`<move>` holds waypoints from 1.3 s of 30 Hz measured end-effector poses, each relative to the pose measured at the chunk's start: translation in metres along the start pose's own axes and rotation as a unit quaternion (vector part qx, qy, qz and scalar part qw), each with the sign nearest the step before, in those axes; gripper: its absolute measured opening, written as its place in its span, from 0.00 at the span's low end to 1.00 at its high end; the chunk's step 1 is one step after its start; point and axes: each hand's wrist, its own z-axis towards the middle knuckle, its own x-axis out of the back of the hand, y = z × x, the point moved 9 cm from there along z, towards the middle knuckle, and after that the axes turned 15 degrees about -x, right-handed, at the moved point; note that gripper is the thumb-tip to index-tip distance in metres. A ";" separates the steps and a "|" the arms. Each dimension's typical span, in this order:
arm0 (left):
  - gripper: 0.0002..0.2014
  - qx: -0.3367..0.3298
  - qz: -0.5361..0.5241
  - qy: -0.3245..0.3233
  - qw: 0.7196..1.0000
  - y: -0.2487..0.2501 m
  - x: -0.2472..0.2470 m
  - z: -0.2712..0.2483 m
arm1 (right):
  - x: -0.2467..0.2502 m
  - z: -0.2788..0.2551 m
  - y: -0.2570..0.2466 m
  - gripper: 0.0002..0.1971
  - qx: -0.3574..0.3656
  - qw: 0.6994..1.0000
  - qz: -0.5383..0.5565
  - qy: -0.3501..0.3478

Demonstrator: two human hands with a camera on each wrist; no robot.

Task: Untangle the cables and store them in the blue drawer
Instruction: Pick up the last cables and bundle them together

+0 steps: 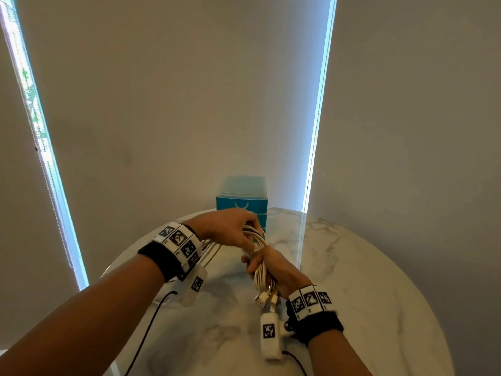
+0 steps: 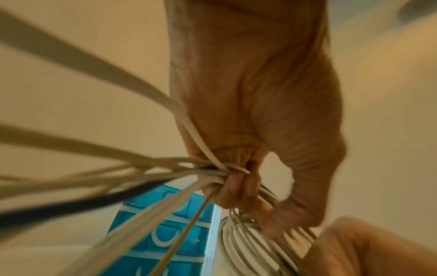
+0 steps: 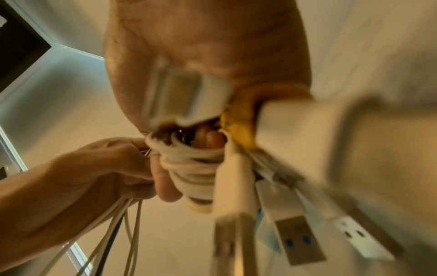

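A bundle of white cables (image 1: 259,256) is held above the middle of the round bench (image 1: 352,267), whose top is glossy pale marble with grey veining. The cords are smooth and rounded, wound together into a thick hank. The left hand (image 1: 226,229) has its fingers curled round the upper part of the hank, and loose strands fan back from its grip toward the wrist (one of these is dark, the rest cream). The right hand (image 1: 273,268) grips the lower part in a fist, with the cord looped several times just beside its fingers. Flat rectangular USB plugs (image 3: 296,240) with metal shells hang below that fist; their edges are smeared by motion blur in the right wrist view, and how many there are is hard to make out. The blue drawer unit (image 1: 242,203) stands at the far edge of the bench, a boxy plastic tower with a translucent top and pale curved handles; its lower drawers are hidden behind the left hand, so whether any is open cannot be told.
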 end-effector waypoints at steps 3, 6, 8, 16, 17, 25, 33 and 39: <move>0.31 -0.059 0.012 0.103 0.993 0.008 0.013 0.005 | -0.001 0.001 0.003 0.22 -0.016 1.000 -0.010 0.000; 0.28 -0.084 0.093 0.075 0.989 0.015 0.009 0.011 | 0.001 -0.001 0.002 0.20 -0.015 1.000 -0.003 0.004; 0.23 -0.077 0.172 0.043 0.981 0.017 0.004 0.015 | -0.001 -0.005 0.001 0.19 -0.010 1.000 -0.014 0.002; 0.07 0.003 0.380 0.137 0.915 0.033 0.031 0.035 | 0.002 -0.017 -0.016 0.11 0.061 0.995 -0.068 0.037; 0.06 0.004 0.392 0.153 0.907 0.037 0.036 0.039 | 0.001 -0.019 -0.019 0.11 0.076 0.994 -0.065 0.035; 0.14 -0.146 0.464 0.189 0.853 0.074 0.029 0.065 | 0.021 -0.033 -0.032 0.08 0.135 0.991 -0.020 0.000; 0.30 -0.128 0.498 0.084 0.854 0.065 0.025 0.065 | 0.028 -0.034 -0.014 0.15 0.095 0.988 -0.115 -0.035; 0.26 -0.070 0.446 0.065 0.890 0.035 0.039 0.053 | 0.006 -0.041 -0.018 0.34 0.073 0.986 -0.148 -0.035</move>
